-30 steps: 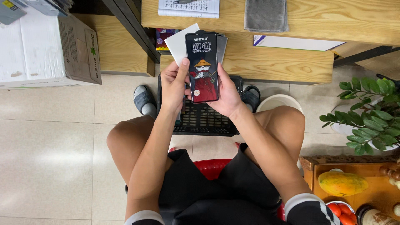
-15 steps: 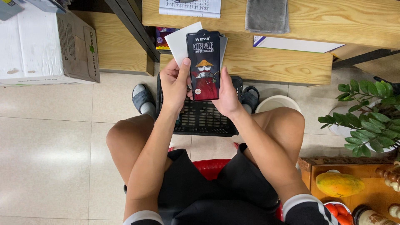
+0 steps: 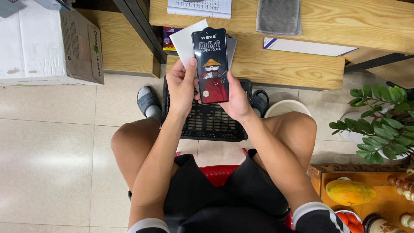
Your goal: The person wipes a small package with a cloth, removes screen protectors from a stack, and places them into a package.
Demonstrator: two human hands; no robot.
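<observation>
- Black glossy sleeve, a flat phone-shaped package (image 3: 211,64) with a cartoon figure in red printed on its face, is what I see held upright between both hands, above the knees.
- Left hand (image 3: 181,86): fingers curled along the package's left edge, thumb lying up the front near the top. Closed on it.
- Right hand (image 3: 235,97): cups the lower right edge and back of the package, thumb at the right side. Also closed on it; the two hands sit close together with only the package between them.
- Behind the package, a white card (image 3: 186,39) and a grey sheet (image 3: 232,45) stick out at the upper left and right; I cannot tell which hand pins them.
- Below the hands: a black plastic crate (image 3: 207,123) on the tiled floor, between the feet.
- Wooden bench (image 3: 336,21) ahead, carrying a folded grey cloth (image 3: 278,16) and an open notebook (image 3: 199,7).
- Cardboard box (image 3: 47,43) to the far left; potted green plant (image 3: 379,121) to the right.
- Lower right: a wooden tray (image 3: 384,203) with a yellow-green papaya (image 3: 350,192).
- Person sits on a red stool (image 3: 217,174).
</observation>
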